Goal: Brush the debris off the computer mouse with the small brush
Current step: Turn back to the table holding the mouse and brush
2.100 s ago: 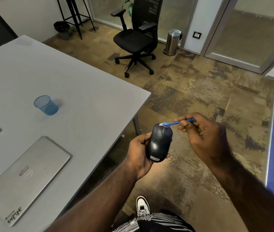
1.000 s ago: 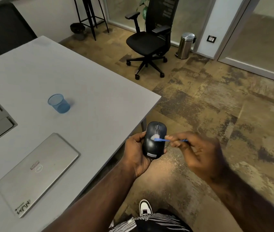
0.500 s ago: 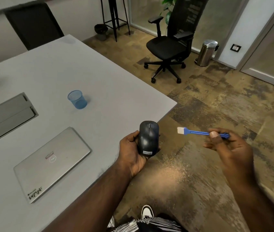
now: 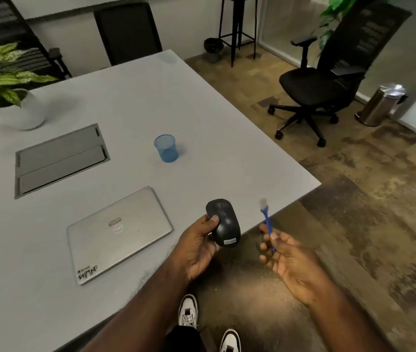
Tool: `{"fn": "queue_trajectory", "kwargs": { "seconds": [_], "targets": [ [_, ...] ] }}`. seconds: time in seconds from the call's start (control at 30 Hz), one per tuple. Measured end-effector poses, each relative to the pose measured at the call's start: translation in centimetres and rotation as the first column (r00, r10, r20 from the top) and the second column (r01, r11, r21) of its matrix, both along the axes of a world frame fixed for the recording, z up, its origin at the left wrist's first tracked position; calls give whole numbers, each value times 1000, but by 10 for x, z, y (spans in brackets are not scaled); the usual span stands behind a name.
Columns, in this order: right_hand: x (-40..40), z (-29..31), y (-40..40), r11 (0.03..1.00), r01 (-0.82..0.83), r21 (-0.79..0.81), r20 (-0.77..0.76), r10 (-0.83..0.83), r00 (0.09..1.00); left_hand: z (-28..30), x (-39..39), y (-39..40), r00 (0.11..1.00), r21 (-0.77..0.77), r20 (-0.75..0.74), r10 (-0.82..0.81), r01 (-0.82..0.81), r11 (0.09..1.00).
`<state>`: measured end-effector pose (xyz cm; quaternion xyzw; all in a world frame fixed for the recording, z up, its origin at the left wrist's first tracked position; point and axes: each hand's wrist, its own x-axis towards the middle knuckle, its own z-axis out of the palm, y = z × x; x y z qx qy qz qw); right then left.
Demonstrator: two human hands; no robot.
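The left hand [image 4: 196, 247] grips the black computer mouse [image 4: 223, 222] over the near edge of the grey tabletop [image 4: 202, 105], thumb on its left flank, fingers curled under it, the logo end toward the person. The right hand [image 4: 291, 260] sits just beside it at 3 o'clock, palm up, its grip pinching the blue handle of the small brush [image 4: 266, 219]; the pale bristles point to 12 o'clock, apart from the mouse. On the tabletop, a closed silver laptop [image 4: 119, 235] lies at 9 o'clock from the mouse, a blue mesh cup [image 4: 166, 148] at 11 o'clock. Pale dust [image 4: 240, 283] speckles the floor beneath the hands, above 2 white shoes [image 4: 188, 311].
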<state>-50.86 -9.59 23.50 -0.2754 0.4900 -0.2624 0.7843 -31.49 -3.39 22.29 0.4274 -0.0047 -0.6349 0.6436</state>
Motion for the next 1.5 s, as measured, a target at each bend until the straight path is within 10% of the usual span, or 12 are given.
{"fn": "queue_trajectory", "kwargs": {
  "seconds": [0.37, 1.5],
  "targets": [
    [153, -32, -68, 884, -321, -339, -431, 157, 889, -53, 84, -53, 983, 222, 171, 72, -110, 969],
    [267, -203, -149, 831, -496, -252, -769, 139, 624, -207, 159, -143, 869, 507, 494, -32, -258, 822]
  ]
}}
